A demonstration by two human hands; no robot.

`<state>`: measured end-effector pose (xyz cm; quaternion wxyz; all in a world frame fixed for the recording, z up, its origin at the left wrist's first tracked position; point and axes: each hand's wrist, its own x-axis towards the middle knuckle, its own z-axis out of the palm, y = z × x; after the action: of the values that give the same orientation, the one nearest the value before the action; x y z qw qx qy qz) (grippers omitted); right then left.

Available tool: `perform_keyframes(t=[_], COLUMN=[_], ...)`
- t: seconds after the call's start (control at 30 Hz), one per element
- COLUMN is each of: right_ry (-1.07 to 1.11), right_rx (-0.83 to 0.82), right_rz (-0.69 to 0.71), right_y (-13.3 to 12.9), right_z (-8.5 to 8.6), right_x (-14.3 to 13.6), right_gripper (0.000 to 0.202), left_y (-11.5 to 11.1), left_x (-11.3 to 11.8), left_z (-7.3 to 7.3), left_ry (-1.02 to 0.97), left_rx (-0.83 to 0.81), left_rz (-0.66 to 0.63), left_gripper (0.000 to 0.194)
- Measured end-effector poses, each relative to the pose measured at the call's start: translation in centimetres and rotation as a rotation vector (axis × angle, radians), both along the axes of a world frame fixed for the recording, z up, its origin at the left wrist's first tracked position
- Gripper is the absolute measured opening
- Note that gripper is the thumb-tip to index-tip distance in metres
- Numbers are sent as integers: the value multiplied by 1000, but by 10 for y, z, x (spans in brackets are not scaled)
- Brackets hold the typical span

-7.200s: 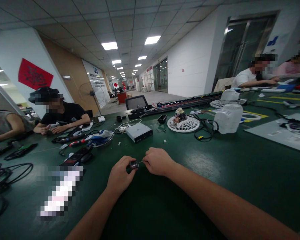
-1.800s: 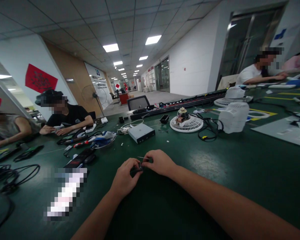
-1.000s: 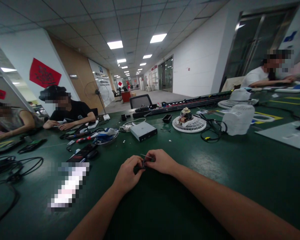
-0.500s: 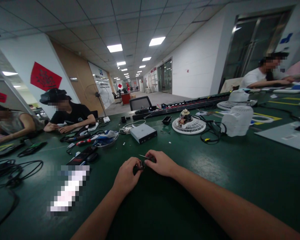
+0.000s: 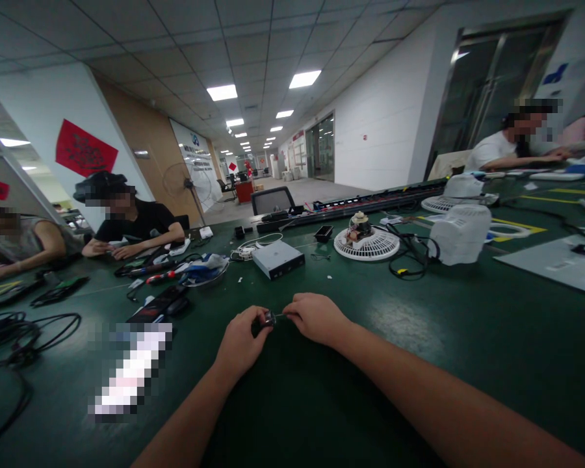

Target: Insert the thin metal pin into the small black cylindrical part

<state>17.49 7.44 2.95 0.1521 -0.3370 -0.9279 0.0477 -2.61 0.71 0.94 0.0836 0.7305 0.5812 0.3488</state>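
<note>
My left hand (image 5: 244,339) pinches a small dark part with a shiny, roundish metal end (image 5: 270,318) between thumb and fingers. Its exact kind is too small to make out. Facing it from the right, my right hand (image 5: 316,317) is closed on a thin metal rod (image 5: 279,316), whose tip points left at the shiny end. Whether the tip touches it I cannot tell. Most of the rod is hidden in my fingers. Both hands are just above the green table (image 5: 292,403), nearer to me than a silver optical drive (image 5: 278,260).
Beyond the hands lie a small black tray (image 5: 324,233), a white fan grille with a motor (image 5: 366,242) and a white plastic housing (image 5: 461,235). A phone (image 5: 134,370), black cables (image 5: 26,344) and tools are on the left. Other people sit at both sides.
My hands have drawn slightly apart. The thin rod, which stuck out up and left past the fingers, now lies nearly level, directed at the part in my left hand.
</note>
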Motion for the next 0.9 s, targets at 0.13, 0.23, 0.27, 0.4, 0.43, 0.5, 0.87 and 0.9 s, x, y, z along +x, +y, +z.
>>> perform_keyframes(t=[0.13,0.23,0.27,0.4,0.43,0.5,0.87,0.9], right_ry=[-5,30,30,-21,-24,-6,131,106], right_rx=[10,-13,-14,-1,-5,-33,-188,-166], right_rz=[34,-5,-27,-40,-18,27,45,13], right_y=[-3,-5,-5,-4,-3,-1,9,8], right_z=[4,6,6,6,5,3,-7,-5], right_x=[0,-1,-1,-1,-1,0,2,2], right_gripper=[27,26,27,26,26,25,26,26], left_y=[1,1,1,1,1,2,0,1], left_x=[-1,0,0,0,-1,-2,1,1], left_z=[-3,-4,-4,-5,-5,-6,-3,-3], left_ry=[2,1,5,32,32,19,9,14], left_rx=[-12,-29,-35,-43,-44,-49,-37,-30], left_rz=[11,-4,-10,-14,-11,-5,-43,-46], left_gripper=[14,13,13,12,12,12,14,13])
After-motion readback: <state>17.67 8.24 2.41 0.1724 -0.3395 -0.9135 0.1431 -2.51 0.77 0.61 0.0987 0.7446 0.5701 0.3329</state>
